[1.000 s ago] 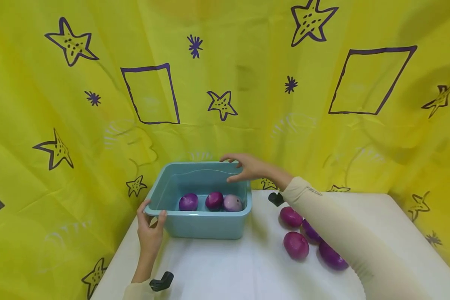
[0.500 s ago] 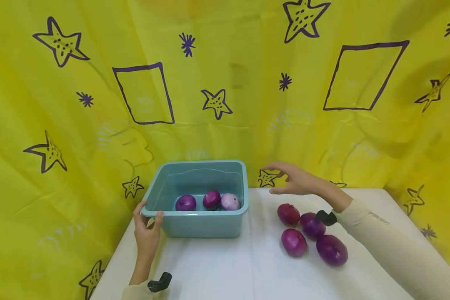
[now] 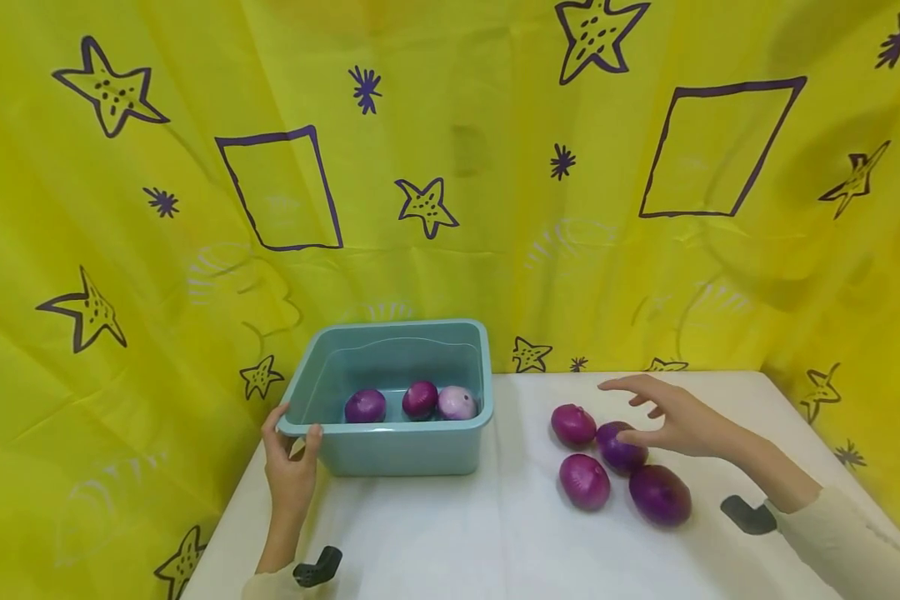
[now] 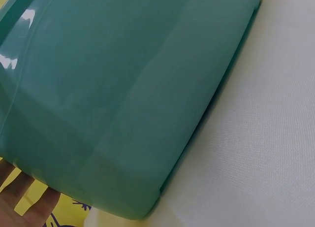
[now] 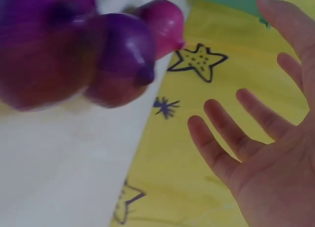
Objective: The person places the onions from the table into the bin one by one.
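Observation:
My left hand (image 3: pixel 291 479) grips the front left corner of a teal plastic tub (image 3: pixel 401 454), thumb on the front and fingers round the side. The left wrist view is mostly tub wall (image 4: pixel 113 94), with fingers (image 4: pixel 42 207) against its edge. Inside the tub lie a purple onion (image 3: pixel 365 407), a magenta onion (image 3: pixel 420 400) and a paler onion (image 3: pixel 457 403). My right hand (image 3: pixel 686 421), fingers spread and holding nothing, hovers by several red onions (image 3: pixel 584 482) on the table. In the right wrist view a large onion (image 5: pixel 47 49) looks blurred, near the open palm (image 5: pixel 275 173).
A white-covered table (image 3: pixel 427 542) bears everything. Behind and at both sides hangs a yellow curtain (image 3: pixel 487 275) with dark stars and squares. The loose onions sit close together right of the tub. Dark wrist cameras (image 3: pixel 318 567) are on both sleeves.
My right hand has moved from over the tub's right rim, rightward and down to the loose onions, staying without an onion. The left hand keeps its hold on the tub. The head view has shifted slightly.

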Motion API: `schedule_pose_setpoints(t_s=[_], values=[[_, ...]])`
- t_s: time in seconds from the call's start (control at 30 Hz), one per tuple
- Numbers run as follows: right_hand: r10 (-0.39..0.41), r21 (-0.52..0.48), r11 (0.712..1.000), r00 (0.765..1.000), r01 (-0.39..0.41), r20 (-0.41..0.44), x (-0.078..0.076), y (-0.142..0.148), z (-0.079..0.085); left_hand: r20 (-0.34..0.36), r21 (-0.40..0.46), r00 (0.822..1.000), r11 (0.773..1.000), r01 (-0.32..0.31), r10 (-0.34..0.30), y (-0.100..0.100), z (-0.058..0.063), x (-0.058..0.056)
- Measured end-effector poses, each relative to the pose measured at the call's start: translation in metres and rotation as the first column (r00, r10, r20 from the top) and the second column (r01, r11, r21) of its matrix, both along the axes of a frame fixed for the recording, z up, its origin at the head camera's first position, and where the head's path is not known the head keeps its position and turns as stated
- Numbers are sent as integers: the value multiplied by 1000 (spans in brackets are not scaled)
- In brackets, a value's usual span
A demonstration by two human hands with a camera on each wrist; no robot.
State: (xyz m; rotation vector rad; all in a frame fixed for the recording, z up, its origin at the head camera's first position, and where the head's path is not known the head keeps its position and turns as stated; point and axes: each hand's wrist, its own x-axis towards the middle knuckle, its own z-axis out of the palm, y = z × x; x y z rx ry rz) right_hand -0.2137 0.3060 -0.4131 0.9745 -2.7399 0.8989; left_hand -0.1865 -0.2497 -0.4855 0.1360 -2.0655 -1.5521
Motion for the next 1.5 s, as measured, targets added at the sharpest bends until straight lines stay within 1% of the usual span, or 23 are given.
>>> schedule_pose_setpoints(t_s=[0.1,0.3,0.5,0.67,0.93,1.13,1.23,1.5], values=[[-13,-7,1000,1000,12,-24,15,12,-13,-13,7,1000,1000,7,-7,0,-1,0],[-42,-7,999,997,42,68,42,31,-37,-22,17,1000,1000,15,-14,-1,0,-1],[-13,1,1000,987,13,158,58,46,-58,-17,14,1000,1000,13,-13,-1,-1,-1],[6,-11,1000,978,-4,207,63,49,-68,-20,15,1000,1000,13,-13,-2,-1,-2],[12,-41,999,986,-6,164,66,47,-76,-30,24,1000,1000,7,-6,-1,-2,-1],[-16,-44,999,982,25,190,67,47,-85,-24,28,1000,1000,12,-11,0,-3,1],[-39,-28,999,977,46,210,66,47,-85,-33,31,999,999,21,-20,0,-2,1],[-34,-35,999,985,41,171,65,46,-82,-24,28,999,999,22,-21,-1,-3,-1]])
